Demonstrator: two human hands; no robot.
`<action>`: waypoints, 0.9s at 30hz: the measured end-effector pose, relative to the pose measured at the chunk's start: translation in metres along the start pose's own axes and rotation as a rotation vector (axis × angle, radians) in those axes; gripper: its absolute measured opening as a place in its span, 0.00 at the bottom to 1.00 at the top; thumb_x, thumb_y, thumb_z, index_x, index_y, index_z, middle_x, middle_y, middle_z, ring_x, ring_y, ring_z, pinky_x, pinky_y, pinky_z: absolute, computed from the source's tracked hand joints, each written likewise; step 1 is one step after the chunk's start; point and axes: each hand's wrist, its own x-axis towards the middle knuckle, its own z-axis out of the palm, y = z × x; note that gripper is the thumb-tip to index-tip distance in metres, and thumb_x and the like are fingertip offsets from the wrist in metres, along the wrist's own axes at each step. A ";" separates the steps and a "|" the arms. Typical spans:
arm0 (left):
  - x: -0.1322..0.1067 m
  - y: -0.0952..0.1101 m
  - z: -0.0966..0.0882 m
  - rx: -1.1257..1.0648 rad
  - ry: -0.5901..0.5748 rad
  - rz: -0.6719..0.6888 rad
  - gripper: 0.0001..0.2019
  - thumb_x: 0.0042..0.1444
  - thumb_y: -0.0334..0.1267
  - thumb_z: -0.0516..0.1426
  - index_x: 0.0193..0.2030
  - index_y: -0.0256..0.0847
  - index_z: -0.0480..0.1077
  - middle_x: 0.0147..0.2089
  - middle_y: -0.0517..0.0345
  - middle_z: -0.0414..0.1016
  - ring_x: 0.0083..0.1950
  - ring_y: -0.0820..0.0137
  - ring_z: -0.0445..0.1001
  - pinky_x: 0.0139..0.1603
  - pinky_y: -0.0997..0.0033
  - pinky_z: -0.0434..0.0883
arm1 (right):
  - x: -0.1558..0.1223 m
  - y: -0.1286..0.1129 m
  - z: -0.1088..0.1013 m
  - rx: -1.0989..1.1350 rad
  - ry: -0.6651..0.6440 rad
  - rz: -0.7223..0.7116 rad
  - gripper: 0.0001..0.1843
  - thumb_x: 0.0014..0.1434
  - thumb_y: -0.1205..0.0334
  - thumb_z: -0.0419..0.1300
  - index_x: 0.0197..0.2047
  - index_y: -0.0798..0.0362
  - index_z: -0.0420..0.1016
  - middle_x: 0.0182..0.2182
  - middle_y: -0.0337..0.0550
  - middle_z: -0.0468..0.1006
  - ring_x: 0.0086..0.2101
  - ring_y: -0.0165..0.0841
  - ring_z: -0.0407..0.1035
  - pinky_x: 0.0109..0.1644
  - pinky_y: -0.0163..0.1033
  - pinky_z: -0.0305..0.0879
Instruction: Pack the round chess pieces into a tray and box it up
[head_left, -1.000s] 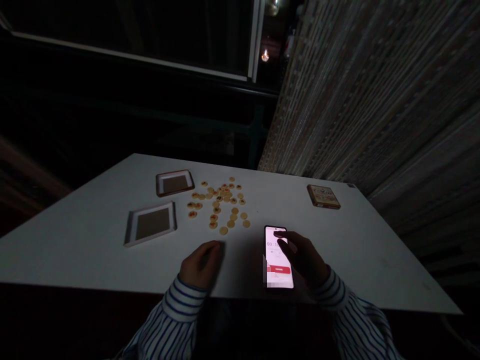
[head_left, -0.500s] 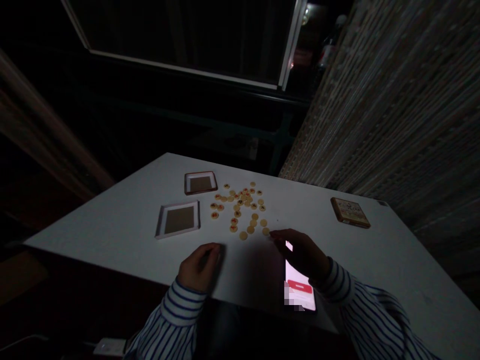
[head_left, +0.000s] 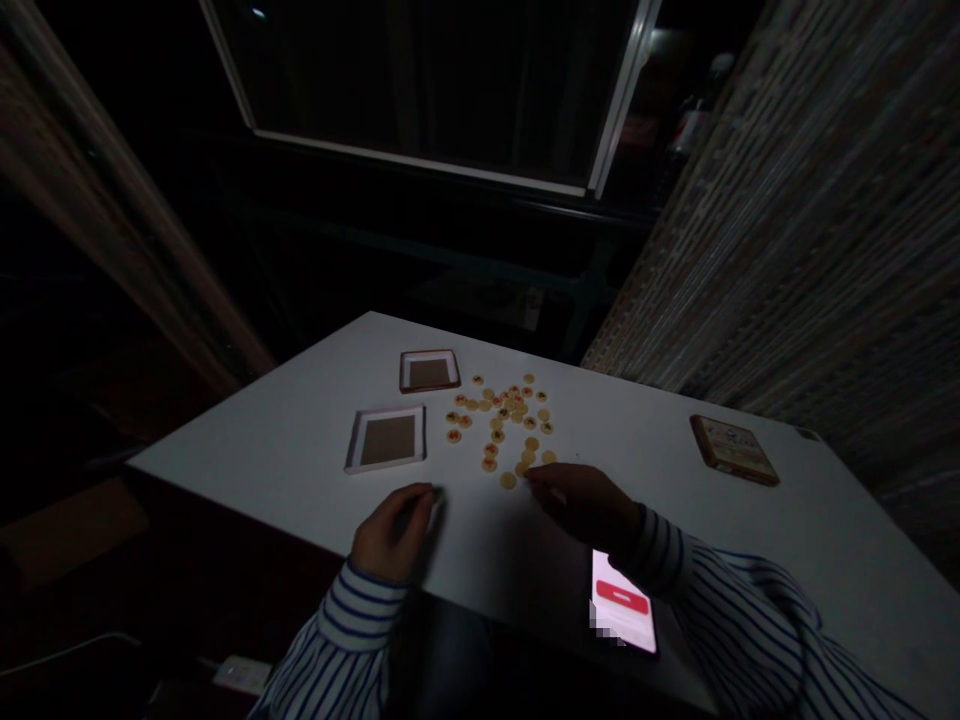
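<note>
Several round, pale xiangqi pieces (head_left: pixel 508 480) lie scattered mid-table, some showing red or black characters, others plain side up. My right hand (head_left: pixel 585 500) reaches in from the right, its fingers closed together and pointing down at the nearest pieces. Its fingertips are at the edge of one piece (head_left: pixel 522 469); whether something is pinched there is hidden. Left of the pieces, close to the table's front edge, my left hand (head_left: pixel 391 532) hovers with thumb and fingertips pressed together. What it holds, if anything, cannot be made out in the dim light.
Two shallow open box halves (head_left: pixel 424 440) (head_left: pixel 429 388) stand on the left of the white table (head_left: pixel 285 440). A lit phone (head_left: pixel 624 610) lies by my right forearm. At the right is a brown flat box (head_left: pixel 735 450). A string curtain (head_left: pixel 697 250) hangs behind.
My view has turned slightly left. My right hand has moved left over the nearest pieces, and one piece that lay by its fingertips no longer shows. My left hand has stayed nearly still.
</note>
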 end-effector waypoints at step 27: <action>0.029 -0.039 -0.050 -0.106 0.337 -0.402 0.27 0.41 0.53 0.57 0.47 0.39 0.67 0.43 0.47 0.73 0.42 0.61 0.73 0.45 0.57 0.70 | 0.110 -0.044 0.040 0.014 -0.452 0.098 0.20 0.56 0.62 0.47 0.49 0.57 0.68 0.42 0.49 0.74 0.41 0.35 0.67 0.45 0.36 0.57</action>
